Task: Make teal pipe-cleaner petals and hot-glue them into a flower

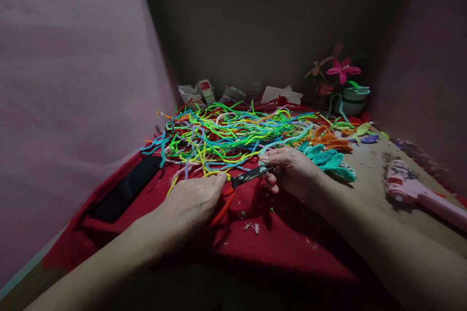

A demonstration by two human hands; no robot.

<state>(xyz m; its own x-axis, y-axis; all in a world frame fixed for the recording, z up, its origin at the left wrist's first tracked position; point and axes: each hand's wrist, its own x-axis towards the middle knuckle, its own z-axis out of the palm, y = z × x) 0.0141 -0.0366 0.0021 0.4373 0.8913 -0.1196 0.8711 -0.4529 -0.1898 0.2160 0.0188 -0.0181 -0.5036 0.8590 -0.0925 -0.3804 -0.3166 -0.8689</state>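
My left hand (195, 199) is closed around the red handles of a pair of scissors (251, 174), whose dark blades point to the right. The blade tips reach the fingers of my right hand (286, 167). That hand is closed on a pale turquoise fuzzy stem (292, 138), pinched between thumb and fingers, with the stem curving up and to the right. Just beyond both hands spreads a tangled pile of bright pipe cleaners (226, 131) in green, yellow, blue and orange. Teal fuzzy petals (324, 158) lie right of my right hand.
A black phone-like slab (126, 188) lies at the left on the red cloth (277, 243). Orange petals (330, 140) rest near the right edge, with a pink tool (412, 189) beyond. Behind stand a pot (352, 101) and a pink flower (343, 70).
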